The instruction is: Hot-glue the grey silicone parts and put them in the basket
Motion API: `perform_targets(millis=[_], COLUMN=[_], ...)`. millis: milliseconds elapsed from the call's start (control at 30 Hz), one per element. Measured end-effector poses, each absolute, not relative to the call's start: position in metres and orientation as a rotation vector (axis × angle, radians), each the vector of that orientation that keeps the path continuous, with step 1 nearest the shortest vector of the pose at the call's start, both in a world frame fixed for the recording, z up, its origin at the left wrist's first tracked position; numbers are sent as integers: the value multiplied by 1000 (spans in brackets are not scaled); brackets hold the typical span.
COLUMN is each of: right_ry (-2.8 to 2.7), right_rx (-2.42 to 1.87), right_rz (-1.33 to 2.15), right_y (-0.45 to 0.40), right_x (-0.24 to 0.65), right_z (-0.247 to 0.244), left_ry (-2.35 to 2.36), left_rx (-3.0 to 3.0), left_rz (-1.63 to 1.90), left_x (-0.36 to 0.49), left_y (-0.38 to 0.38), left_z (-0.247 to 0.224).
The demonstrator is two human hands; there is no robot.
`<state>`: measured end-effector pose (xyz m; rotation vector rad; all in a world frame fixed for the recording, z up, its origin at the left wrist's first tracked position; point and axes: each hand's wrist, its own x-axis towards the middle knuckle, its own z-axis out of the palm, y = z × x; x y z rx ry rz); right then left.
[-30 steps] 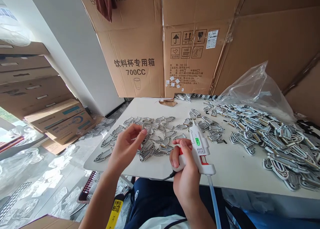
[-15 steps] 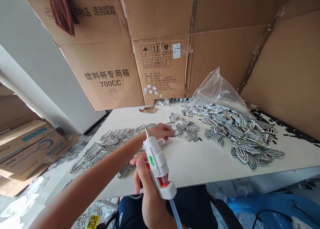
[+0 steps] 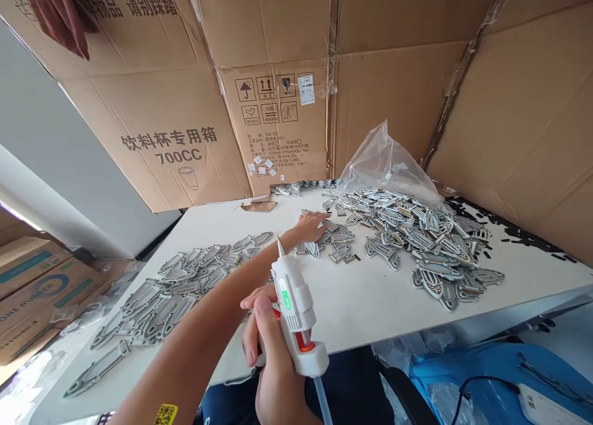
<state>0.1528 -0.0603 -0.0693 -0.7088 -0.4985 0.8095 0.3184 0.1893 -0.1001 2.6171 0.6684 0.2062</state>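
Observation:
My left hand (image 3: 310, 226) reaches across the table, its fingers resting at the edge of a small cluster of grey-and-white oval metal-framed pieces (image 3: 336, 246), with nothing visibly held. My right hand (image 3: 266, 345) grips a white hot glue gun (image 3: 293, 307) with a red trigger and a lit green indicator, its nozzle pointing away from me. A large heap of the same pieces (image 3: 417, 239) lies to the right, and flatter rows of them (image 3: 180, 289) spread to the left beneath my left forearm.
The white table (image 3: 365, 307) carries a brown scrap (image 3: 258, 206) and black strips (image 3: 509, 235). A clear plastic bag (image 3: 386, 162) sits against cardboard sheets (image 3: 393, 85) behind it. Stacked boxes (image 3: 32, 295) stand at left, and a blue stool (image 3: 467, 375) sits below right.
My left hand has moved from holding a piece up at the left to reaching over the cluster at the right, with no piece visible in it. The view has swung, and the glue gun stays in my right hand.

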Motion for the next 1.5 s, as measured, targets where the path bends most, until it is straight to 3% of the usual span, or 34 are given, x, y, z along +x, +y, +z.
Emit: perform_targets(millis=[367,567,767,967,1500], right_ry=[-493,-497,-515,-665,-735], right_rx=[-676,-727,-790,-864,-959], right_rz=[816,828,796,920,935], right_y=[-56,-56,-56,-63,-63], right_x=[158,169,176,168,155], right_z=[-76,-75,-73,-78,-81], left_ry=[798,895,877,793,878], left_rx=[2571,2228,1873,1343,1331], left_rz=[128,439,806,930,1229], left_x=[301,230,108,45,7], left_y=[193,176,101,36,23], left_z=[-86,-41,-3,-10,-23])
